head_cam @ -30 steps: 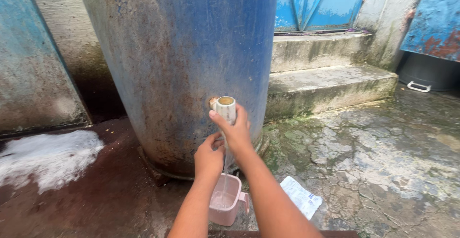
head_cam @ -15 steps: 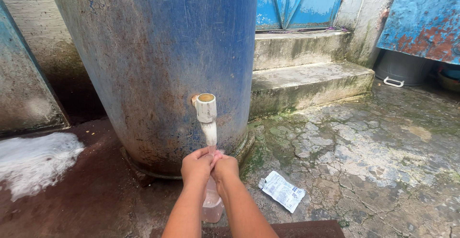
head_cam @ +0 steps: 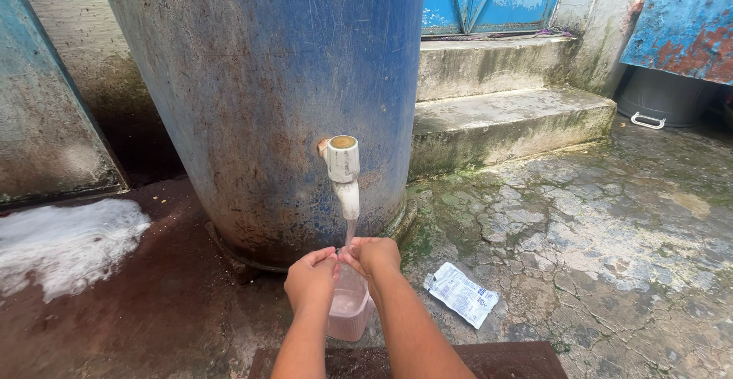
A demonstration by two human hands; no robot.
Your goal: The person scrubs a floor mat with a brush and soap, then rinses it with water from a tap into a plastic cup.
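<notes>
A white plastic tap [head_cam: 343,167] sticks out of a big blue drum [head_cam: 267,81] and water runs down from it. My left hand [head_cam: 309,280] and my right hand [head_cam: 374,257] are held together under the stream, fingertips touching, palms cupped. Just below them a pink plastic jug [head_cam: 349,310] stands on the ground with water in it. Neither hand holds anything.
White foam [head_cam: 65,245] lies on the wet reddish floor at the left. A white plastic sachet [head_cam: 462,293] lies on the cracked concrete to the right. Concrete steps [head_cam: 504,119] rise behind, below a blue door. A dark tub [head_cam: 660,96] stands at the far right.
My right hand has left the tap and come down to meet the left hand under the stream. Water now runs over both hands into the jug.
</notes>
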